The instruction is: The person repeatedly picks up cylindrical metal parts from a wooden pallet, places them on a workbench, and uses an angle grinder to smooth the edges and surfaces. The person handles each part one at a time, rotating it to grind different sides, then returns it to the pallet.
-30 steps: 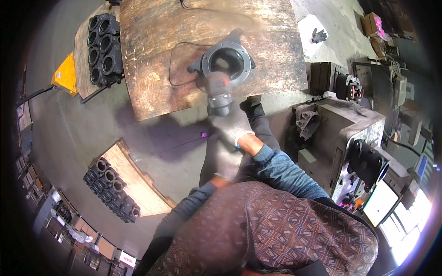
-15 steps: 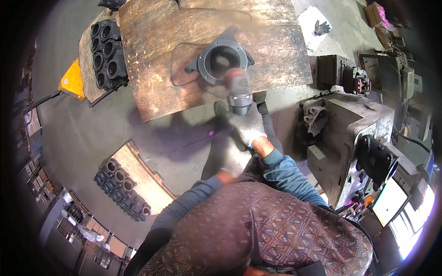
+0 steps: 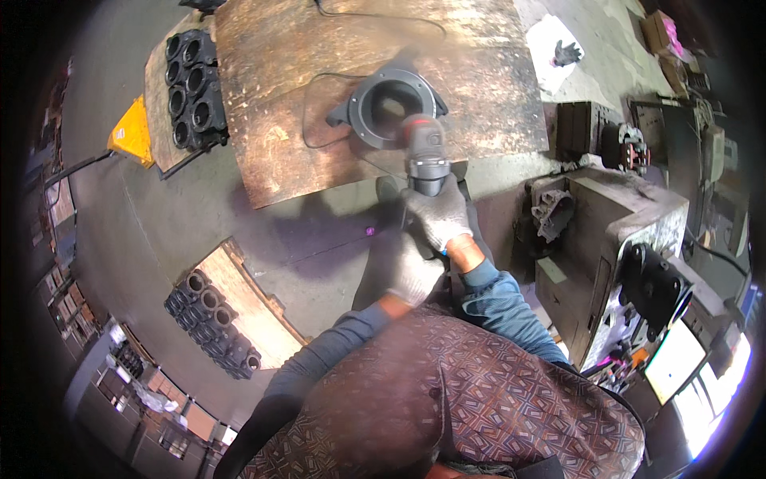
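Ahead of the grip, a rusty steel worktop [image 3: 479, 96] carries the round grey casting [image 3: 391, 108] — black cylinder blocks [image 3: 191, 88] lie far left. Right hand [image 3: 439, 214] and left hand [image 3: 413, 270] are clamped around the angle grinder [image 3: 425, 156], its head touching the casting's near rim. Since earlier, the view has shifted slightly — grip unchanged.

dark round metal flange casting [image 3: 392, 108] on rusty steel plate counter [image 3: 287, 152] | grey angle grinder [image 3: 427, 164] just right-front of it | block of black cylindrical castings [image 3: 194, 92] left of counter | second batch [image 3: 211, 323] on floor, front-left
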Demonstrator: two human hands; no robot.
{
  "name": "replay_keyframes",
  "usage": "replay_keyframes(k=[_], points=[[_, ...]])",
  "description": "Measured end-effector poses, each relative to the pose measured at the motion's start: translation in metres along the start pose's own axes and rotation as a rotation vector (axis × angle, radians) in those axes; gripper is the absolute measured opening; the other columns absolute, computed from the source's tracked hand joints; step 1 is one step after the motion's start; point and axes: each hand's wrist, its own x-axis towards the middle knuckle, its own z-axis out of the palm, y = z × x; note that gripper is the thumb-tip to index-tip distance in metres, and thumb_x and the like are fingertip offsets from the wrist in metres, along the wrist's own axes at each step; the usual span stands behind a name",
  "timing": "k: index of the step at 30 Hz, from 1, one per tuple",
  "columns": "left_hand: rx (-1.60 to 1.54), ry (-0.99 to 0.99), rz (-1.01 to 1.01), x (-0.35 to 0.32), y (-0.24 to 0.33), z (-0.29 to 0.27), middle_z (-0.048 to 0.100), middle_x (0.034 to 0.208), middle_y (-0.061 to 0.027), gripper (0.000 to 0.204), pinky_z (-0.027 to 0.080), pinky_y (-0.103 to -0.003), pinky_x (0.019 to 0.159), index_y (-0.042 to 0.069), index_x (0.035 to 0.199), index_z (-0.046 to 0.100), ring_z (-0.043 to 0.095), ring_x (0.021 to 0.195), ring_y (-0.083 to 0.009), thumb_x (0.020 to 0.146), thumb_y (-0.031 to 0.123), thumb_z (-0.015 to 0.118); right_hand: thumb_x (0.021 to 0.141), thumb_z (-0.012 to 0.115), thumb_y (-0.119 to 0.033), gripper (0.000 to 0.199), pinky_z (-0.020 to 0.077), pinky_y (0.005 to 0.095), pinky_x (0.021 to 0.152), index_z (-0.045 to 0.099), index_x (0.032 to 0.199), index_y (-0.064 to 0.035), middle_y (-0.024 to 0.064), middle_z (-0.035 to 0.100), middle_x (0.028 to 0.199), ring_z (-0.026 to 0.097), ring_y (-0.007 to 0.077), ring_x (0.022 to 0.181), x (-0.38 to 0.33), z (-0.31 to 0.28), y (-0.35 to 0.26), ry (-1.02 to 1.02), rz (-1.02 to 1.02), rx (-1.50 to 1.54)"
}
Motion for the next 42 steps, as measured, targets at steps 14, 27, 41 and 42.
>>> replay_keyframes(k=[14,27,41,42], points=[[0.028,-0.068,-0.15,0.056,-0.008,0.018,0.068,0.102,-0.0337,0.097,0.056,-0.052,0.08,-0.016,0.145,0.034,0.069,0.093,-0.0484,0.073,0.03,0.078,0.08,0.081,-0.027,0.046,0.0535,0.0352,0.072,0.066,0.112,0.0012,0.0115,0.072,0.09,0.069,0.0206,0.08,0.056,-0.009,-0.019,0.045,-0.264,0.032],[-0.12,0.246,0.022,0.102,0.031,-0.032,0.068,0.094,-0.0259,0.06,0.055,-0.048,0.077,0.001,0.125,0.048,0.068,0.088,-0.0428,0.079,0.022,0.078,0.076,0.08,-0.032,0.049,0.0567,0.0372,0.073,0.068,0.109,0.003,0.0142,0.074,0.091,0.071,0.0245,0.078,0.082,0.038,-0.101,-0.088,-0.221,-0.203],[-0.205,0.103,0.084,-0.027,-0.021,-0.039,0.069,0.097,-0.0141,0.044,0.055,-0.04,0.078,0.001,0.118,0.059,0.068,0.09,-0.0279,0.08,0.012,0.079,0.077,0.079,-0.034,0.066,0.0521,0.0436,0.094,0.054,0.126,0.002,0.0244,0.07,0.112,0.069,0.0399,0.106,-0.027,0.052,-0.021,-0.117,-0.027,-0.145],[-0.21,0.005,0.078,-0.027,-0.023,-0.036,0.067,0.105,-0.0151,0.05,0.055,-0.041,0.083,0.001,0.124,0.055,0.067,0.097,-0.0286,0.082,0.015,0.078,0.077,0.079,-0.035,0.067,0.0523,0.0437,0.094,0.053,0.126,0.0027,0.0251,0.07,0.113,0.069,0.0396,0.106,-0.026,0.047,-0.015,-0.076,-0.028,-0.11]])
